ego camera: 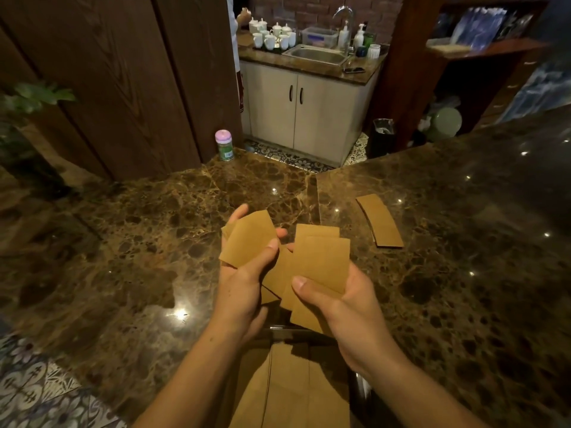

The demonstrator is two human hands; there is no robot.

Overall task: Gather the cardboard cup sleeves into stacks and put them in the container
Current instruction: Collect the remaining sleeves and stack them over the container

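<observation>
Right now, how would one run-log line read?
left hand: holds sleeve bunch | right hand: holds second bunch | spare stack: lies on counter, right | container: under hands, cardboard inside

The left hand (pixel 244 285) holds some brown cup sleeves (pixel 248 239), thumb on top. The right hand (pixel 352 307) holds more sleeves (pixel 321 261). A small stack (pixel 380 223) lies on the shiny surface (pixel 154 242), off to the right. The container (pixel 281 328) sits under the hands.
</observation>
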